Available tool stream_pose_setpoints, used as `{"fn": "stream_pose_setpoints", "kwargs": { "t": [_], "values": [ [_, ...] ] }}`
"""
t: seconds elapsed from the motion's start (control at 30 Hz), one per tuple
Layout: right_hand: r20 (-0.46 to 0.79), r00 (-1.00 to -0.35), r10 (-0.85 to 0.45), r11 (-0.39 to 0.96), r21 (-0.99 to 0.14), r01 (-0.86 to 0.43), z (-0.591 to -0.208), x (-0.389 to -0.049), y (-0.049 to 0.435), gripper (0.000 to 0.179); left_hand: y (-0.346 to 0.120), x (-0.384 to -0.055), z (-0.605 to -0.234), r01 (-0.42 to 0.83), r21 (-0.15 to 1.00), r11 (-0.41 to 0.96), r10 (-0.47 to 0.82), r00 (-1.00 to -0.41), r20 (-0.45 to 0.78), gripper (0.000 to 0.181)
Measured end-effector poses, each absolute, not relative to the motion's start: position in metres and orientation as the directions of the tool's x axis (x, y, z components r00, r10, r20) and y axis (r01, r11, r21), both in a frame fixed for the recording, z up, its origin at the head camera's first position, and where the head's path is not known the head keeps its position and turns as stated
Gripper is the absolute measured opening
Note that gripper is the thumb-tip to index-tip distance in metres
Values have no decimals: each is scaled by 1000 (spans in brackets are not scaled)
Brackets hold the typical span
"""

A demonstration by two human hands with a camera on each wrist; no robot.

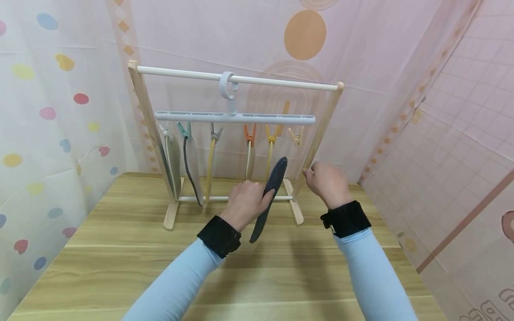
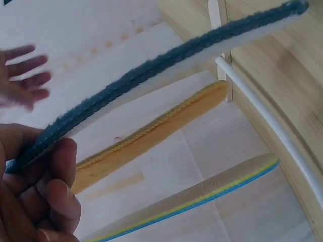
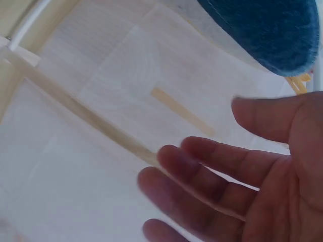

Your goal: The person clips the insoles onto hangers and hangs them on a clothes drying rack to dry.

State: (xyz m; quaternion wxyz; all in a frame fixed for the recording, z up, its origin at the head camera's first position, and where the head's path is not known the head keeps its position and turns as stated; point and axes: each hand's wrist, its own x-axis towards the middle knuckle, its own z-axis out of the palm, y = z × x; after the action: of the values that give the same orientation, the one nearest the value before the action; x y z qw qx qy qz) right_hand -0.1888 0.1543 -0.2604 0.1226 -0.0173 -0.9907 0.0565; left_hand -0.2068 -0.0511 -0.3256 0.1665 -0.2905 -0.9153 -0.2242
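My left hand (image 1: 246, 203) pinches a dark blue-grey fuzzy insole (image 1: 278, 174) between thumb and fingers, holding it tilted in front of the rack. In the left wrist view the insole (image 2: 151, 68) shows a plush dark side and a pale side. To its right, my right hand (image 1: 330, 183) is raised near the rack's right post, holding nothing; the right wrist view shows its fingers (image 3: 217, 161) loosely bent and spread. Above hangs a beige clip (image 1: 296, 136) with nothing in it. Left of that, a yellow clip (image 1: 271, 133) grips a yellow insole (image 2: 151, 133).
A wooden rack with a white top bar (image 1: 281, 81) carries a pale blue hanger (image 1: 192, 117). More insoles hang from orange (image 1: 249, 133), grey (image 1: 215, 133) and teal clips (image 1: 184, 130). The rack stands on a wood-grain table (image 1: 160, 267), before patterned curtains (image 1: 201, 35).
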Motion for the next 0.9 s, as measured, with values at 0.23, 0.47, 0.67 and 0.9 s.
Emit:
{"fn": "stream_pose_setpoints", "kwargs": {
  "t": [0.23,0.47,0.67,0.9],
  "values": [
    [412,-909,57,989,-145,-3,-243,-204,146,51,-45,-212,-325,569,257,781,418,-782,462,49],
    [452,-889,67,986,-166,-10,-231,-219,135,65,-38,-216,-325,533,247,810,378,-794,475,48],
    [447,-890,84,990,-136,26,-221,-231,128,74,-29,-219,-326,523,235,819,359,-787,502,45],
    [529,-846,74,997,-47,58,-220,-244,121,72,-22,-223,-329,493,217,842,336,-796,503,44]
  ]
}}
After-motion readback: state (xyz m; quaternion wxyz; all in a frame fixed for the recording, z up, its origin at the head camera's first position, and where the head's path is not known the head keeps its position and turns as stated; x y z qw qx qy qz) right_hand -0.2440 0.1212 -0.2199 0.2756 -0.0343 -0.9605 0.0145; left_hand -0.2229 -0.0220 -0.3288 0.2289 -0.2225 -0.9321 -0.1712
